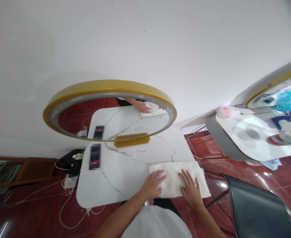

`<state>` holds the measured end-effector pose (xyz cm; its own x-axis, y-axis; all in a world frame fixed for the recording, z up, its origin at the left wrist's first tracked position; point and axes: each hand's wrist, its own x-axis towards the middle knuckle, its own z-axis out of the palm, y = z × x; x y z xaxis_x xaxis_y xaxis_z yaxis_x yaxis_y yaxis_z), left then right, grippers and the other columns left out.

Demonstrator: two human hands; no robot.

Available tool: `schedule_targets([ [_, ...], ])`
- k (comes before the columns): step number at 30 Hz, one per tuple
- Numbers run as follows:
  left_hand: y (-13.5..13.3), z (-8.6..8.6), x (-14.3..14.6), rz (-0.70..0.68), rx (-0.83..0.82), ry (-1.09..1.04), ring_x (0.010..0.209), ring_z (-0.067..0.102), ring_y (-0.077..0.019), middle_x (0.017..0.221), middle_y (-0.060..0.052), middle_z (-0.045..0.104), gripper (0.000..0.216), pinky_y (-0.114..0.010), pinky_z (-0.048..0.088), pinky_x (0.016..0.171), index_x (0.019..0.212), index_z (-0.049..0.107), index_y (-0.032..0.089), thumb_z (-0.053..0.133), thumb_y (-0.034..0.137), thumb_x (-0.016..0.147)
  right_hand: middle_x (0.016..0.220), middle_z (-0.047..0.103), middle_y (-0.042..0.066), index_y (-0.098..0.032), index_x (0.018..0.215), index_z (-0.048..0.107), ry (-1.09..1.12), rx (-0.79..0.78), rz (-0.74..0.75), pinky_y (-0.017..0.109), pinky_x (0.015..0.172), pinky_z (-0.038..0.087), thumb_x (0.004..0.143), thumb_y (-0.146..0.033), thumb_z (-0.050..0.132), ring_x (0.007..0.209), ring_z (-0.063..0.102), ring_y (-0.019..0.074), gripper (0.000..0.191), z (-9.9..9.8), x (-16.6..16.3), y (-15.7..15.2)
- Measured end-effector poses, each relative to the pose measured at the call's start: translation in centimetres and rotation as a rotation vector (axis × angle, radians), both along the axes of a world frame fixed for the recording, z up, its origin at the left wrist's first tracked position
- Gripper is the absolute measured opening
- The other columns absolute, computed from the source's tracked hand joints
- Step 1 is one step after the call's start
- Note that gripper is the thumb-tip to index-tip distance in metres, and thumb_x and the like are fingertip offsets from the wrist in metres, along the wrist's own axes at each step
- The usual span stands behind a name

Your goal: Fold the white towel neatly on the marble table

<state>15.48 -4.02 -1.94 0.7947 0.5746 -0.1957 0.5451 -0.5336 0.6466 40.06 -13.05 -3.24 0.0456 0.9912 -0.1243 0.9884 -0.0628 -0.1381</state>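
A white cloth (175,172) lies flat on the near right corner of a white marble-patterned table (110,185). My left hand (152,184) rests on the cloth's left edge with its fingers stretched out flat. My right hand (190,189) presses flat on the cloth's middle, fingers apart. Neither hand grips anything. A round gold-framed mirror (109,109) stands at the table's far side and reflects a hand on the cloth.
A phone (95,156) lies on the table's far left. Cables and a black bag (72,163) sit on the red tiled floor to the left. A dark chair (257,208) stands at the right, with a second table and mirror (254,138) beyond it.
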Motion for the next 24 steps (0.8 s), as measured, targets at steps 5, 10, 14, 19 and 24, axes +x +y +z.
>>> schedule_targets([
  [5,1.4,0.1,2.9,0.022,0.041,0.009,0.136,0.021,-0.0208,0.151,0.005,0.017,0.069,-0.037,0.02,0.111,0.141,0.025,0.033,0.054,0.029,0.078,0.149,0.022,-0.003,-0.026,0.136,0.036,-0.011,0.011,-0.078,0.053,0.11,0.003,0.075,-0.018,0.035,0.138,0.011,0.021,0.061,0.1,1.1,1.9],
  [10,4.3,0.5,4.0,0.071,0.118,0.053,0.135,0.023,-0.0213,0.151,0.004,0.019,0.067,-0.038,0.024,0.11,0.14,0.028,0.033,0.053,0.025,0.078,0.149,0.023,-0.002,-0.025,0.135,0.036,0.002,0.021,-0.134,0.055,0.109,0.001,0.071,-0.013,0.034,0.138,0.009,0.0205,0.065,-0.2,1.4,6.2],
  [14,7.3,0.3,5.0,0.139,0.193,0.107,0.135,0.023,-0.0213,0.15,0.004,0.02,0.065,-0.039,0.028,0.108,0.139,0.029,0.032,0.049,0.017,0.08,0.149,0.022,-0.002,-0.024,0.136,0.034,0.032,0.018,-0.145,0.055,0.108,-0.001,0.07,-0.013,0.035,0.138,0.007,0.0208,0.067,-0.4,1.7,10.4],
  [19,11.7,-0.1,6.2,0.209,0.276,0.182,0.136,0.023,-0.0194,0.15,0.003,0.021,0.065,-0.038,0.03,0.108,0.14,0.028,0.03,0.042,0.008,0.08,0.15,0.019,-0.002,-0.025,0.137,0.033,0.073,-0.022,-0.132,0.058,0.107,0.003,0.069,-0.017,0.04,0.138,0.005,0.0232,0.069,0.0,2.0,16.3],
  [24,16.2,-0.1,7.2,0.272,0.294,0.241,0.136,0.024,-0.0194,0.148,-0.001,0.028,0.059,-0.037,0.027,0.11,0.137,0.035,0.026,0.038,0.005,0.082,0.151,0.015,-0.004,-0.027,0.136,0.033,0.084,-0.06,-0.168,0.058,0.106,0.012,0.07,-0.018,0.04,0.138,0.007,0.0213,0.067,0.7,1.6,21.3],
])
